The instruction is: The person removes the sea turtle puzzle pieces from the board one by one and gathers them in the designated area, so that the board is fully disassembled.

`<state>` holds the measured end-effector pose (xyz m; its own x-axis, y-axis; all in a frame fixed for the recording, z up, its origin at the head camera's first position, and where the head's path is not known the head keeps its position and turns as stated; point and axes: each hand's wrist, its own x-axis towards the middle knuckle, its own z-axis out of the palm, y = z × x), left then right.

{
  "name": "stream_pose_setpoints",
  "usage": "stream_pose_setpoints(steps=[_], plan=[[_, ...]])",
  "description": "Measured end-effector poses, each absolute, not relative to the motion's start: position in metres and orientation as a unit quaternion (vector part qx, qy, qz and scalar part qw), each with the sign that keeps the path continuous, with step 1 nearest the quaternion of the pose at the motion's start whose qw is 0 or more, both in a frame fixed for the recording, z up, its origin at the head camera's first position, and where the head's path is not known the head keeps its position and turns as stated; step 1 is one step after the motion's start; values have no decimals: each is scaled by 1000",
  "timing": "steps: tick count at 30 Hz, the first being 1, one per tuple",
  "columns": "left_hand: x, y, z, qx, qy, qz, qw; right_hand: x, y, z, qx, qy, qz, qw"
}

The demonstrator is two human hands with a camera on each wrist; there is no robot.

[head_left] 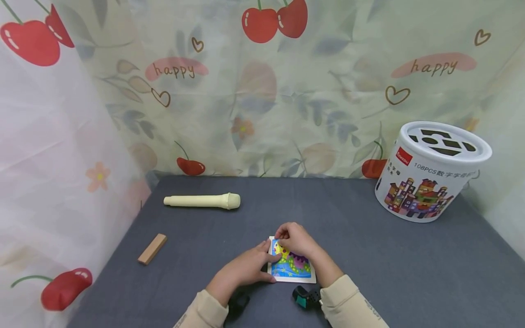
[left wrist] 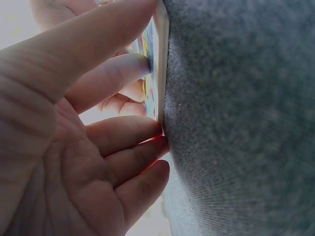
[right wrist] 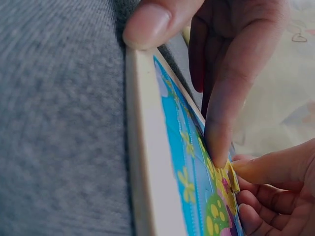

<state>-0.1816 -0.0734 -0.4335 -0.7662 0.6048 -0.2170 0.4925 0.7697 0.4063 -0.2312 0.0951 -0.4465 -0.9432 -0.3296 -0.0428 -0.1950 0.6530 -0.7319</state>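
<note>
A small jigsaw puzzle (head_left: 292, 279) in a pale frame lies flat on the dark cloth, showing a blue, yellow, green and purple picture. My left hand (head_left: 248, 266) holds it along its left side, thumb at the near corner, other fingers at the far end. The left index finger (right wrist: 220, 132) presses on the picture. Over the far left part, my right hand (head_left: 297, 239) pinches a yellow puzzle piece (right wrist: 235, 179), which stands tilted in the right wrist view. In the left wrist view, the left fingers (left wrist: 130, 132) hide most of the picture.
A cream toy microphone (head_left: 201, 201) lies at the back left, with a wooden block (head_left: 152, 249) nearer on the left. A white lidded bucket (head_left: 430, 182) stands at the back right. A black and teal device (head_left: 305, 298) sits by the right wrist. Printed curtain hangs behind.
</note>
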Motion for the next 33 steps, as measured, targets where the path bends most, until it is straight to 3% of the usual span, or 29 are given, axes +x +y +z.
stream_pose_setpoints(steps=[10, 21, 33], plan=[[-182, -72, -431, 278, 925, 167, 198, -238, 105, -447, -165, 875, -439, 123], [-182, -72, -434, 283, 925, 165, 191, -244, 115, -443, -173, 829, -501, 179], [-183, -69, -432, 260, 932, 153, 202, -259, 161, -433, -118, 834, -510, 172]])
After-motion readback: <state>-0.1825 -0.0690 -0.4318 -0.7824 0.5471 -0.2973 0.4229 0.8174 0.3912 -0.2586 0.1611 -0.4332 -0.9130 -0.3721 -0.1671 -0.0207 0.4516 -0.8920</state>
